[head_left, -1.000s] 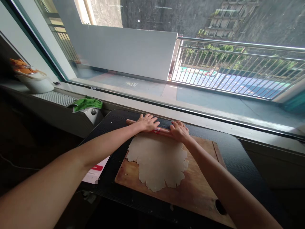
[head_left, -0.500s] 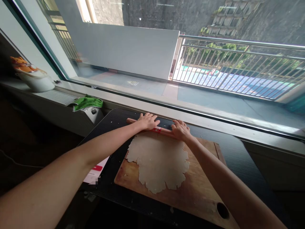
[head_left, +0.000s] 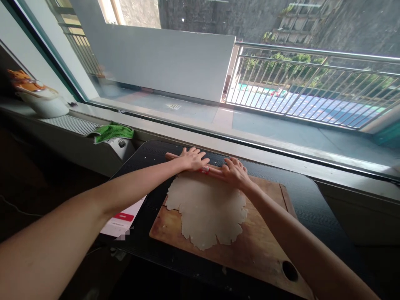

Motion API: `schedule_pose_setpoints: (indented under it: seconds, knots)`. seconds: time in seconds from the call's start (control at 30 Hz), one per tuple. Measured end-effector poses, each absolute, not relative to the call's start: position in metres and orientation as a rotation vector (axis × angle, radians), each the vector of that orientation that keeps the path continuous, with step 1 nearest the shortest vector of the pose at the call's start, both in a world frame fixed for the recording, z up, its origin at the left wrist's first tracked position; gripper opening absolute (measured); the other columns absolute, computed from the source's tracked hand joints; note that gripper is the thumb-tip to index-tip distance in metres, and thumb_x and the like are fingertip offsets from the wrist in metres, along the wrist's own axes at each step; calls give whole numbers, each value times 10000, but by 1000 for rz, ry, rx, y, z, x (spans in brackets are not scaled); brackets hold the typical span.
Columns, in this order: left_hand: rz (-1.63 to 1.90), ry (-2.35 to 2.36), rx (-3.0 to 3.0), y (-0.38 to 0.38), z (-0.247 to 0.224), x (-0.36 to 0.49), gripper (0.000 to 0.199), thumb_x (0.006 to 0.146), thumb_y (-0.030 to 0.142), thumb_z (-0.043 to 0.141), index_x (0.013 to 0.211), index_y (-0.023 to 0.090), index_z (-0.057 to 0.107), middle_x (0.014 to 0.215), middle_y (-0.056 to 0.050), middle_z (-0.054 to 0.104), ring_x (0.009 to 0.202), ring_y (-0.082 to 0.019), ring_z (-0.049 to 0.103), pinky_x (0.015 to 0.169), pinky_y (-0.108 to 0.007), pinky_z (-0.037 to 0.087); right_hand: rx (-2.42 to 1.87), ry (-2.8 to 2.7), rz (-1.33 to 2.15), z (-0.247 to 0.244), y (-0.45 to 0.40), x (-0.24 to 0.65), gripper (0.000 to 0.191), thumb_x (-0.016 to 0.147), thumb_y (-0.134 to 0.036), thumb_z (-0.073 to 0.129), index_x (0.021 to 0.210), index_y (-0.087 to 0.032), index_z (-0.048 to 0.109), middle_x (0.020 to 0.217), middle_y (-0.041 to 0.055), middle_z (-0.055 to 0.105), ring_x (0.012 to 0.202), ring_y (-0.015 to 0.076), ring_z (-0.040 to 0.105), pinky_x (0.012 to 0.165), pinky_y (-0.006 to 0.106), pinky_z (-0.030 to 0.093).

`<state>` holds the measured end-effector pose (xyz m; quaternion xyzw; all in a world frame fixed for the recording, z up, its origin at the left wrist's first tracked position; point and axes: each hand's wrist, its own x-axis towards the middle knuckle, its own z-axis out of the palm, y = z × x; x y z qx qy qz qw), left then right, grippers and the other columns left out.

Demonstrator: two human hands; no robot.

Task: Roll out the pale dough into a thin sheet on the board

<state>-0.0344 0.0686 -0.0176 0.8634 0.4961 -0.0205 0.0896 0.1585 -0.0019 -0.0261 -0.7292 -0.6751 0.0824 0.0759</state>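
Note:
A thin, ragged-edged sheet of dough (head_left: pixel 208 208) lies on a wooden board (head_left: pixel 265 250). Across its far edge rests a wooden rolling pin (head_left: pixel 215 171) with a red label. My left hand (head_left: pixel 193 159) lies on top of the pin left of the label, fingers spread and pointing away. To the right of the label my right hand (head_left: pixel 235 170) rests over the pin with its fingers apart and slightly bent. Neither hand wraps round the pin. The dough's far edge is partly hidden by the pin and hands.
The board sits on a black table (head_left: pixel 312 204) against a window sill. Left of the board lies a pink and white sheet or screen (head_left: pixel 125 218). A green cloth (head_left: pixel 114 132) and a white bucket (head_left: pixel 46 102) with an orange toy stand at the left.
My right hand has shifted slightly left along the pin. The pin's label shows turned a little, and the whole view has moved slightly.

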Motion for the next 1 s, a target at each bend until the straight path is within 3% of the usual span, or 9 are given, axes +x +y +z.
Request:
schedule_pose_setpoints:
  seconds: [0.13,0.33,0.5,0.7,0.87,1.0]
  knots:
    - [12,1378,2678,54,-24,-47,470,1011,470,291,1319,296,602,1458,-73,560,1384,-295,416,1150,-592,247,-2035,-2174,131,-34,-20,157,496,993,-302,283,1403,-275,561,1519,84,483,1443,257,347,1162,513,296]
    - [9,1621,2513,81,-15,-26,554,1003,495,303,1415,202,530,1530,-146,479,1433,-325,367,1140,-619,267,-2322,-1859,290,-17,13,158,535,977,-309,311,1472,-214,490,1581,115,403,1437,280,373,1161,505,316]
    - [235,1503,2705,30,-28,-54,498,1015,460,303,1345,232,598,1490,-93,537,1417,-279,408,1183,-529,250,-2050,-2132,62,-30,-39,149,500,1009,-314,282,1416,-192,546,1562,127,437,1486,270,291,1183,501,258]
    - [268,1340,2790,-10,-34,-80,540,1017,411,323,1495,192,445,1577,-95,434,1476,-264,329,1205,-512,222,-1910,-2267,-13,-33,-82,137,519,1039,-368,271,1453,-151,497,1561,137,450,1500,269,276,1198,486,212]
    - [183,1442,2691,5,-21,-63,468,1041,402,281,1305,220,622,1445,-85,586,1431,-290,396,1177,-573,252,-2082,-2138,54,-18,-70,129,513,1047,-355,223,1362,-163,579,1537,130,482,1482,285,316,1155,508,288]
    - [278,1325,2744,-27,-31,-87,482,1026,375,339,1436,194,515,1548,-99,476,1458,-263,369,1200,-514,243,-1921,-2221,-7,-37,-111,128,543,1035,-345,268,1495,-123,452,1591,143,408,1503,267,285,1195,489,241]
